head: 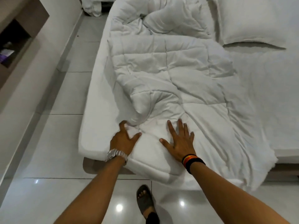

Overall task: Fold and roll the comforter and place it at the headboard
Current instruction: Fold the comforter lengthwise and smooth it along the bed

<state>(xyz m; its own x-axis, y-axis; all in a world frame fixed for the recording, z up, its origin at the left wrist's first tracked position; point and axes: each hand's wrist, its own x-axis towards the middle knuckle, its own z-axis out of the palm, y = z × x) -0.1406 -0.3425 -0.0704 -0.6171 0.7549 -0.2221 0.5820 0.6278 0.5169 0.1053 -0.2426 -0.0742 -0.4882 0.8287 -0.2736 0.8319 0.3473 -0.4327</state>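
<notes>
A white quilted comforter [169, 75] lies folded lengthwise along the left side of the bed, rumpled at its far end and hanging a little over the foot. My left hand [123, 140], with a metal watch on the wrist, grips a bunched fold at the comforter's near left edge. My right hand [179, 139], wearing striped wristbands, lies flat with fingers spread, pressing on the comforter near the foot of the bed.
A white pillow [252, 21] rests at the far right on the bed sheet [267, 94]. Glossy tiled floor [53, 143] runs along the left, bordered by a wall unit with a dark shelf niche [13, 44]. My sandalled foot [144, 201] stands by the bed's foot.
</notes>
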